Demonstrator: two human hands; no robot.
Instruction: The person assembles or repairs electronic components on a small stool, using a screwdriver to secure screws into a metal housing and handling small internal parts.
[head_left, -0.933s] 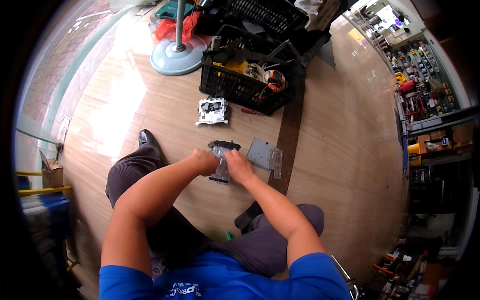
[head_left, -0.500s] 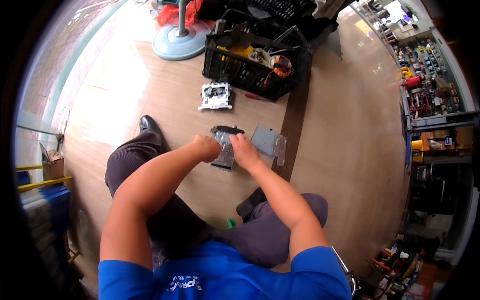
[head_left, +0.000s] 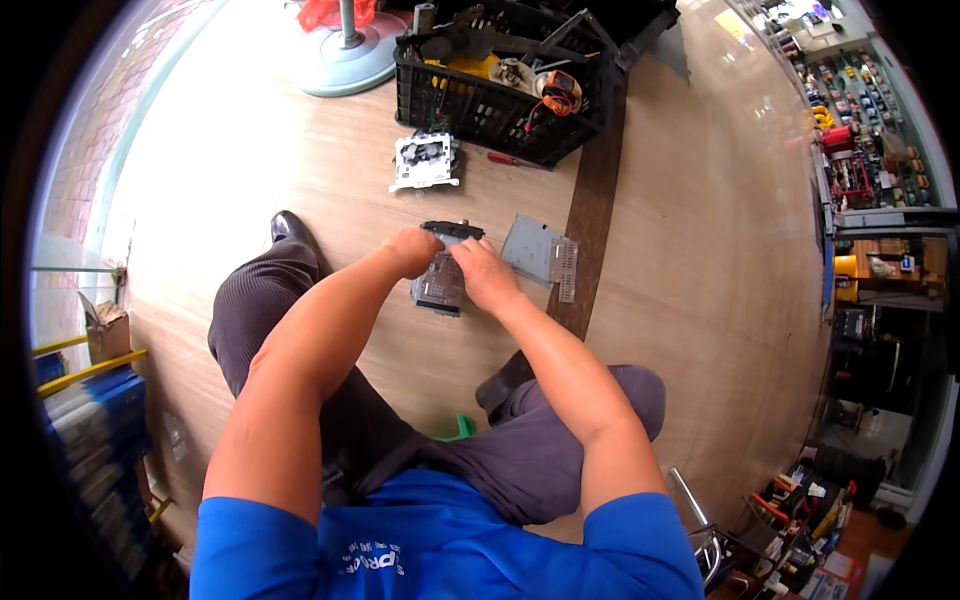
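On the floor between my legs is a grey metal device casing (head_left: 437, 288) with perforated sides. A black panel (head_left: 455, 229) runs along its far end. My left hand (head_left: 412, 254) is closed at the casing's far left corner, its fingertips partly hidden. From the right, my right hand (head_left: 483, 271) grips the casing's side near the black panel, fingers bent over its top. Just right of it lie a flat grey metal plate (head_left: 530, 247) and a perforated metal strip (head_left: 565, 270). Farther off sits a white mechanism (head_left: 425, 163) with dark parts on top.
A black plastic crate (head_left: 480, 110) full of tools and parts stands beyond the mechanism, a red screwdriver (head_left: 512, 160) in front of it. Left of the crate is a round stand base (head_left: 352, 62). A green object (head_left: 462, 428) lies between my legs. Stocked shelves (head_left: 862, 130) line the right.
The whole view has shifted, so the floor things appear higher. My left hand has moved a little farther along the casing toward the black panel. My right hand keeps its place on the casing.
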